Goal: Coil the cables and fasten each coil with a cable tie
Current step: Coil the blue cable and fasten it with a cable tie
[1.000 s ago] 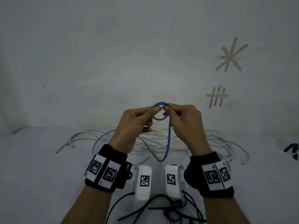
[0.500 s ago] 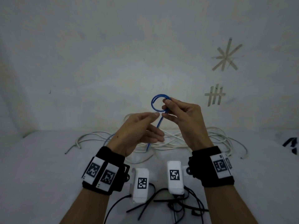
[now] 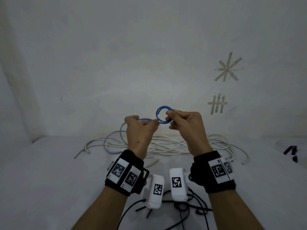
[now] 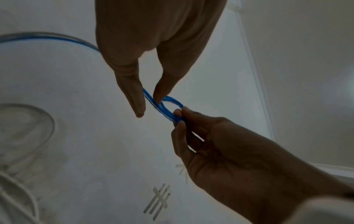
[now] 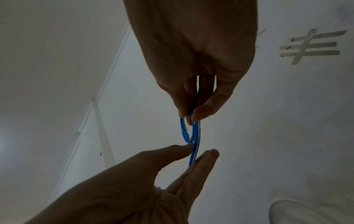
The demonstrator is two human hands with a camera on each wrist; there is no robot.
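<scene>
White cables (image 3: 174, 143) heaped loose across mid-frame, untouched. Above them, at centre: blue cable (image 3: 163, 115) wound into a small ring of about two turns, its tail trailing left. Right hand (image 3: 186, 125) pinching the ring's right edge; left hand (image 3: 141, 128) pinching the tail just beside it. Coiling step in hand, probably early. Next: feed the tail round for another turn, holding the ring firm.

A star of tape strips (image 3: 228, 69) is stuck high on the white wall (image 3: 116, 55), and a hash-shaped tape mark (image 3: 217, 104) is seen below it. Small dark scraps (image 3: 291, 151) lie on the white bench (image 3: 41, 180) at far right.
</scene>
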